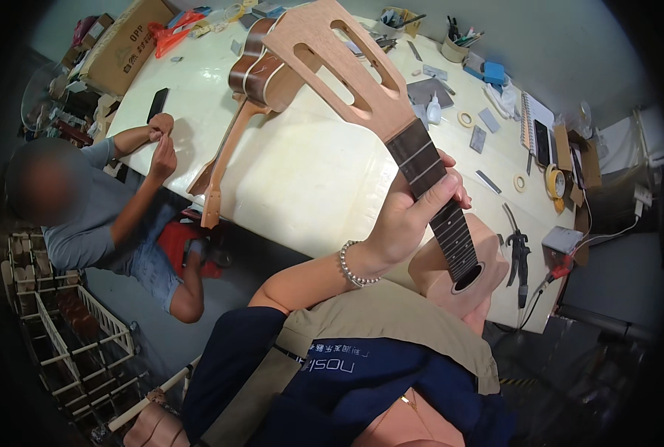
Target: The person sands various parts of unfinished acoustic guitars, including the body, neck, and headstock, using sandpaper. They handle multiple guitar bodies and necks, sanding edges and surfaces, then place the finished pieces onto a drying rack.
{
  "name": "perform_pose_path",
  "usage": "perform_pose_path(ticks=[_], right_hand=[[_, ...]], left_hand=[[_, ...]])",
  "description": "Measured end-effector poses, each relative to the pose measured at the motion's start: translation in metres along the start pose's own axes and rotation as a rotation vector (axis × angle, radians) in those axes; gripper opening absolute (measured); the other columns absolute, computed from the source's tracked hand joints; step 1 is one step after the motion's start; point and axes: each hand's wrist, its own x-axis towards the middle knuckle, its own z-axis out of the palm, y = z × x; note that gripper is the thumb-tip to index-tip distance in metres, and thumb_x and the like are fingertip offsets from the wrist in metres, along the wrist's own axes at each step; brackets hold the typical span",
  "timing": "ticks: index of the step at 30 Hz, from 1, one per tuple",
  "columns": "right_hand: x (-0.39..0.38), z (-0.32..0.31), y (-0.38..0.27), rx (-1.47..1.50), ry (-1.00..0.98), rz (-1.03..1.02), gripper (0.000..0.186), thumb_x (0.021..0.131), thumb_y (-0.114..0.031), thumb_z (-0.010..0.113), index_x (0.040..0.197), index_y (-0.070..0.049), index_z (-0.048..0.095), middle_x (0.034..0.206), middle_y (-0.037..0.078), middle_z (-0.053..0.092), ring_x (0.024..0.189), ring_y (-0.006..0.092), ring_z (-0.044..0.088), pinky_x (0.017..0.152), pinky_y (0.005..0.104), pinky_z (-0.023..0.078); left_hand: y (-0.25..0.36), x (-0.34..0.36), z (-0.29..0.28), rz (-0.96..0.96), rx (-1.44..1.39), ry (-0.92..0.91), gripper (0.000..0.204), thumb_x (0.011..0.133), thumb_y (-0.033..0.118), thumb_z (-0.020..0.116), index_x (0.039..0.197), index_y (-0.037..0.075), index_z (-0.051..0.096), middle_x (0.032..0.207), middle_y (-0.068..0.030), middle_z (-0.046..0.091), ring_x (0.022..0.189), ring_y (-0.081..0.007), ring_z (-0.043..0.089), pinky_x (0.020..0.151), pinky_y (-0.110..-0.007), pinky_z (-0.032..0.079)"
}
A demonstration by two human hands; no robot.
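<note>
My left hand (414,216) wraps round the dark fretboard neck of an unfinished pale wooden guitar (440,264), thumb across the frets. Its slotted headstock (332,59) points up and away from me, without visible tuners. The body, with its soundhole, is held near my chest above the table's front edge. My right hand (479,319) is at the body's lower right, mostly hidden by it; its fingers are out of sight. Beyond the neck, darker brown instrument bodies (257,67) lie on the white table (302,186), a pale neck extending toward the front edge.
A co-worker (101,208) sits at the left, hands together near a phone. An air blow gun (518,253), tape rolls (555,179), a glue bottle (434,112), flat blocks and a notebook lie at the right. A cardboard box (123,48) stands back left; a rack (49,298) is lower left.
</note>
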Motion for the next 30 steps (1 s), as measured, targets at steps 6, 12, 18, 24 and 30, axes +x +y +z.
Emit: perform_pose_path(ticks=[6, 12, 18, 24, 30], right_hand=[[0.004, 0.005, -0.004, -0.003, -0.015, -0.006, 0.069, 0.088, -0.061, 0.03, 0.13, -0.007, 0.041, 0.118, 0.012, 0.052, 0.107, 0.0213, 0.051, 0.089, 0.0383, 0.043], [-0.007, -0.001, 0.025, 0.02, -0.009, 0.042, 0.07, 0.088, -0.062, 0.029, 0.13, -0.007, 0.041, 0.118, 0.012, 0.052, 0.107, 0.0214, 0.051, 0.089, 0.0385, 0.043], [-0.007, 0.001, 0.022, 0.001, -0.039, 0.034, 0.071, 0.087, -0.063, 0.029, 0.13, -0.007, 0.04, 0.118, 0.012, 0.051, 0.106, 0.0215, 0.051, 0.088, 0.0387, 0.044], [-0.003, 0.008, 0.014, -0.026, -0.08, 0.027, 0.072, 0.087, -0.064, 0.029, 0.13, -0.007, 0.04, 0.118, 0.012, 0.051, 0.106, 0.0216, 0.051, 0.088, 0.0388, 0.044], [0.004, 0.015, 0.018, -0.077, -0.152, 0.073, 0.073, 0.087, -0.065, 0.029, 0.13, -0.007, 0.04, 0.118, 0.012, 0.051, 0.106, 0.0217, 0.051, 0.087, 0.039, 0.044]], left_hand=[[0.001, -0.003, 0.001, 0.025, 0.023, -0.03, 0.02, 0.091, 0.009, 0.048, 0.11, 0.006, 0.041, 0.081, -0.0054, 0.05, 0.084, -0.0177, 0.054, 0.085, -0.038, 0.043], [0.0, -0.01, 0.007, 0.017, 0.008, -0.044, 0.021, 0.091, 0.009, 0.048, 0.111, 0.005, 0.04, 0.083, -0.0062, 0.051, 0.085, -0.0174, 0.054, 0.084, -0.036, 0.044], [0.002, -0.015, 0.007, 0.06, 0.026, -0.046, 0.02, 0.091, 0.009, 0.049, 0.109, 0.005, 0.04, 0.084, -0.0065, 0.052, 0.086, -0.0184, 0.055, 0.085, -0.036, 0.044], [0.001, -0.024, 0.006, 0.068, 0.029, -0.036, 0.021, 0.091, 0.008, 0.048, 0.111, 0.005, 0.041, 0.085, -0.0069, 0.053, 0.087, -0.0185, 0.055, 0.086, -0.036, 0.044], [0.007, -0.036, 0.008, 0.102, 0.066, 0.005, 0.021, 0.092, 0.01, 0.048, 0.111, 0.004, 0.041, 0.087, -0.0066, 0.054, 0.088, -0.0164, 0.055, 0.084, -0.032, 0.045]])
